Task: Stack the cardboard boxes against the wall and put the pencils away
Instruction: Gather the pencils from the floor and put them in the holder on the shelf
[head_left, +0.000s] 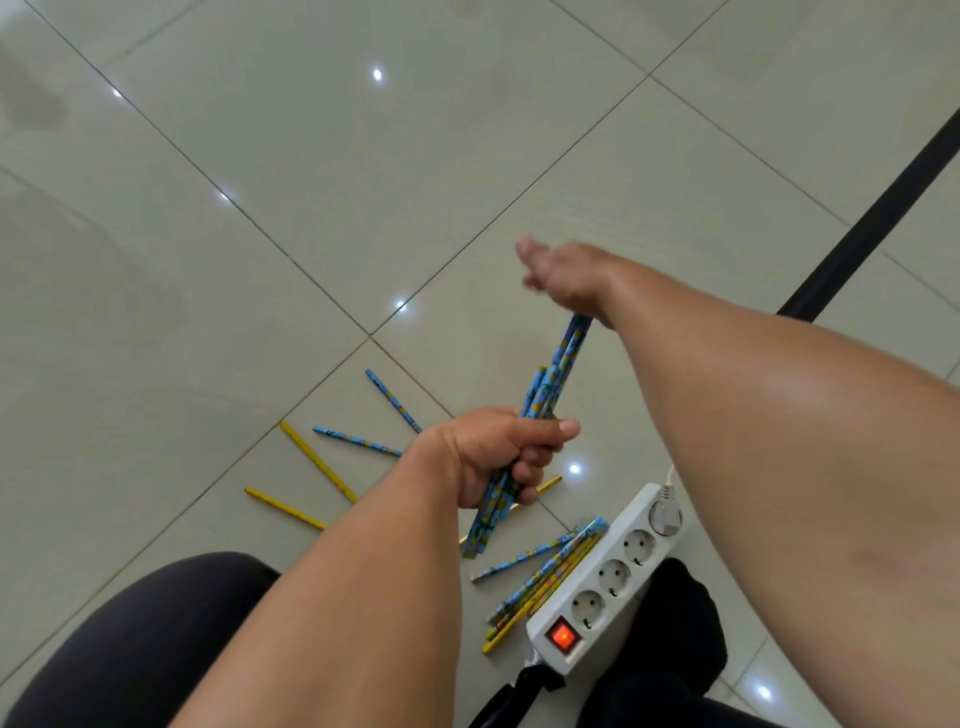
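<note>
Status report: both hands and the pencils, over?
Left hand grips pencil bundle. Right hand open above it, blurred. Loose pencils on floor, some beside power strip.

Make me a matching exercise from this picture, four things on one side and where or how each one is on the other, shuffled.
1 blue pencil bundle
2 switch
3 white plug
4 two yellow pencils at left

A lit red
B lying on the floor
C gripped by the left hand
D in the end socket of the power strip

Pairs: 1-C, 2-A, 3-D, 4-B
</note>
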